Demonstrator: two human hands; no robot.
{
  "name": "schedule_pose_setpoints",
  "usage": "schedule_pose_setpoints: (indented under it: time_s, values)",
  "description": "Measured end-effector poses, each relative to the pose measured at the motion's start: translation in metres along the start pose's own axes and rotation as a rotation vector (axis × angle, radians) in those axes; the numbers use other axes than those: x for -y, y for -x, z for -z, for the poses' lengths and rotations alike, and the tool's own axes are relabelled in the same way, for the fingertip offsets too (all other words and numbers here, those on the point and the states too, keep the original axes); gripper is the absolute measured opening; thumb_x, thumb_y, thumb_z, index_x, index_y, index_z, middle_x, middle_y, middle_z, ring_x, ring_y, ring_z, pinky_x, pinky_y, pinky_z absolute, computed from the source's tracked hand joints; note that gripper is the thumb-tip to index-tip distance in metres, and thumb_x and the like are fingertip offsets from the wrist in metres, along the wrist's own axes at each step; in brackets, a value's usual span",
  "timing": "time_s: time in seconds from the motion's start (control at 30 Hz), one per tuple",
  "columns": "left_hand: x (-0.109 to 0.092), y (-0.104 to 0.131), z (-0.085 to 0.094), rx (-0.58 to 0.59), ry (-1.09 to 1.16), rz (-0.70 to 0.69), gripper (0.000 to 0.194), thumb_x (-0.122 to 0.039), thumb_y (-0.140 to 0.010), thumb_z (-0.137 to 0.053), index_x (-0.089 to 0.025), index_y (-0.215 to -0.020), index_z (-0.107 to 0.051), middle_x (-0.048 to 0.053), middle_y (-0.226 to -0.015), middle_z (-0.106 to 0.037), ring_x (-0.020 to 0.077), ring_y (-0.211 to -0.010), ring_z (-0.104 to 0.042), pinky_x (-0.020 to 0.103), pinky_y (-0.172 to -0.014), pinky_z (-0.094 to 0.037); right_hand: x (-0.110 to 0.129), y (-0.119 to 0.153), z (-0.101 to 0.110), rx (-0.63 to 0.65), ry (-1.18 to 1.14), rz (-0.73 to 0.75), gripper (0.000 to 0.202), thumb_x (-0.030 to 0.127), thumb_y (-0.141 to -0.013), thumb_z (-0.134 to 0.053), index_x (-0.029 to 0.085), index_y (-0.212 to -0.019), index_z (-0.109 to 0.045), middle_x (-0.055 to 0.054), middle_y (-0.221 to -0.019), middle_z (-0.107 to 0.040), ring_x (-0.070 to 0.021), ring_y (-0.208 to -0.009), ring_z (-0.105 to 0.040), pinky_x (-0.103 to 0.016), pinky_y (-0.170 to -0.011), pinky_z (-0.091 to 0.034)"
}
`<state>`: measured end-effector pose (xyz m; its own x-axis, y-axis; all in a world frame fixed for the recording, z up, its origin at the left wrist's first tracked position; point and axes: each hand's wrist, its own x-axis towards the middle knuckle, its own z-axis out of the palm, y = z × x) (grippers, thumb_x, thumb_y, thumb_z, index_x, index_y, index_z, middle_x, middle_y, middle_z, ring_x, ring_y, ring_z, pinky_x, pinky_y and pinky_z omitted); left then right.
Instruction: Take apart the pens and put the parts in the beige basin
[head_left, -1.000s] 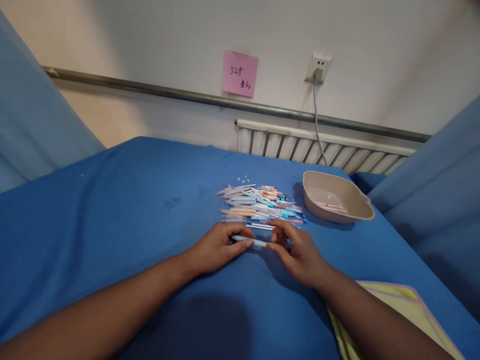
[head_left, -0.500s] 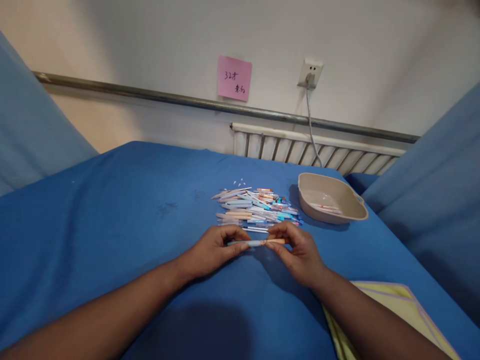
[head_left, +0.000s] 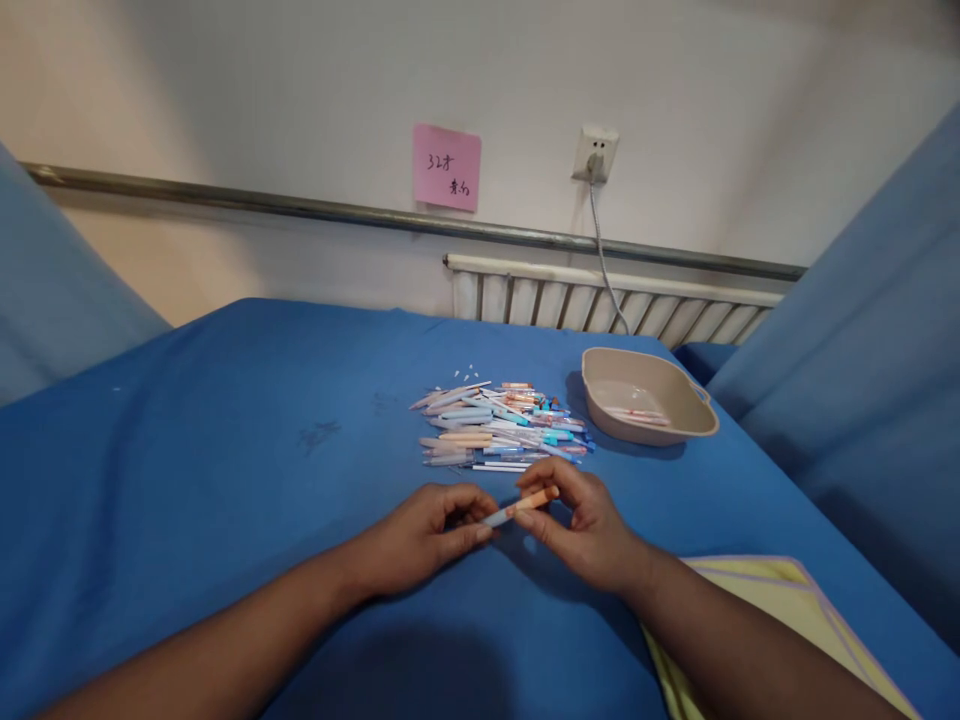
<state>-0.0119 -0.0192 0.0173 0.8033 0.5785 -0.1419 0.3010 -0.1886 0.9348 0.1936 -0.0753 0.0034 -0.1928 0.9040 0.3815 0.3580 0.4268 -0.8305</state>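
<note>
A pen [head_left: 517,508] with a light blue barrel and an orange end is held between both hands, just in front of the pile. It slants up toward the right. My left hand [head_left: 442,535] pinches its light blue end between thumb and fingers. At the orange end, my right hand [head_left: 585,525] has its thumb below the pen and its fingers curled above and behind it. Beyond the hands lies a pile of pen parts [head_left: 487,425] in light blue, peach, white and orange, with clear barrels and blue pieces on its right side.
To the right of the pile stands a beige plastic basin [head_left: 694,428] with a few slim pinkish-white pieces inside. Small white bits [head_left: 466,374] lie behind the pile. A folded yellow cloth [head_left: 750,590] is under my right forearm. Blue cloth [head_left: 225,430] covers the surface.
The pen has gone from level to slanted, its orange end raised and more exposed. Both hands sit slightly lower in view, and the camera has shifted a little.
</note>
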Motion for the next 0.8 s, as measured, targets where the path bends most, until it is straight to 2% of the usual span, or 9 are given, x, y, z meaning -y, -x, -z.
schedule_pose_setpoints:
  time_s: [0.07,0.2,0.3,0.43,0.57,0.67,0.8]
  values:
    - [0.001,0.0,0.0,-0.002,-0.039,-0.025,0.021,-0.036,-0.085,-0.054,-0.015,-0.085,-0.059,-0.004,-0.07,-0.047,0.0091,-0.064,-0.041,0.02,-0.06,-0.035,0.004,0.001,-0.001,0.025,0.019,0.057,0.009,0.022,-0.081,-0.06,0.019,-0.09,-0.059,0.0,-0.076,-0.063,-0.0113,-0.068,-0.057,-0.022,-0.064,-0.043]
    - [0.0,0.001,0.0,0.006,-0.092,-0.04,0.017,-0.033,-0.085,-0.054,-0.016,-0.085,-0.058,-0.004,-0.073,-0.048,0.0101,-0.069,-0.043,0.02,-0.064,-0.036,0.007,0.001,-0.004,0.07,0.034,0.151,0.01,0.018,-0.084,-0.055,0.019,-0.091,-0.061,-0.002,-0.084,-0.066,-0.0114,-0.076,-0.06,-0.022,-0.071,-0.045]
    - [-0.003,0.002,0.0,0.03,-0.085,-0.039,0.018,-0.033,-0.086,-0.053,-0.017,-0.091,-0.059,-0.002,-0.077,-0.053,0.0115,-0.073,-0.046,0.021,-0.067,-0.038,0.006,0.002,-0.005,0.06,0.092,0.093,0.003,0.022,-0.082,-0.058,0.019,-0.082,-0.06,0.0,-0.075,-0.065,-0.0109,-0.068,-0.059,-0.022,-0.065,-0.044]
    - [-0.006,0.003,-0.002,0.103,-0.035,-0.032,0.023,-0.036,-0.086,-0.053,-0.018,-0.097,-0.06,0.0,-0.082,-0.058,0.0129,-0.076,-0.05,0.023,-0.07,-0.04,0.004,0.002,-0.008,0.045,0.121,-0.024,0.016,0.03,-0.078,-0.063,0.018,-0.071,-0.056,0.002,-0.064,-0.061,-0.0086,-0.056,-0.053,-0.019,-0.053,-0.039]
    - [-0.005,0.002,-0.004,0.159,0.076,0.032,0.027,-0.039,-0.087,-0.052,-0.016,-0.098,-0.059,0.002,-0.081,-0.061,0.0136,-0.075,-0.054,0.024,-0.07,-0.043,0.002,0.001,-0.011,0.075,0.099,-0.082,0.022,0.034,-0.076,-0.064,0.017,-0.068,-0.054,0.006,-0.056,-0.054,-0.006,-0.048,-0.044,-0.017,-0.046,-0.031]
    - [-0.004,0.001,-0.003,0.163,0.1,0.066,0.028,-0.041,-0.087,-0.052,-0.014,-0.094,-0.06,0.002,-0.078,-0.061,0.0132,-0.072,-0.055,0.024,-0.068,-0.043,-0.001,0.002,-0.013,0.138,0.039,-0.101,0.026,0.038,-0.077,-0.064,0.017,-0.066,-0.053,0.007,-0.054,-0.051,-0.0053,-0.048,-0.041,-0.017,-0.045,-0.029]
    - [-0.005,0.0,-0.001,0.143,0.044,0.033,0.03,-0.042,-0.087,-0.052,-0.014,-0.085,-0.062,0.001,-0.073,-0.06,0.0115,-0.069,-0.053,0.021,-0.063,-0.04,-0.006,0.004,-0.012,0.314,-0.022,-0.132,0.028,0.044,-0.077,-0.065,0.018,-0.071,-0.056,0.008,-0.056,-0.051,-0.0055,-0.047,-0.041,-0.016,-0.044,-0.03]
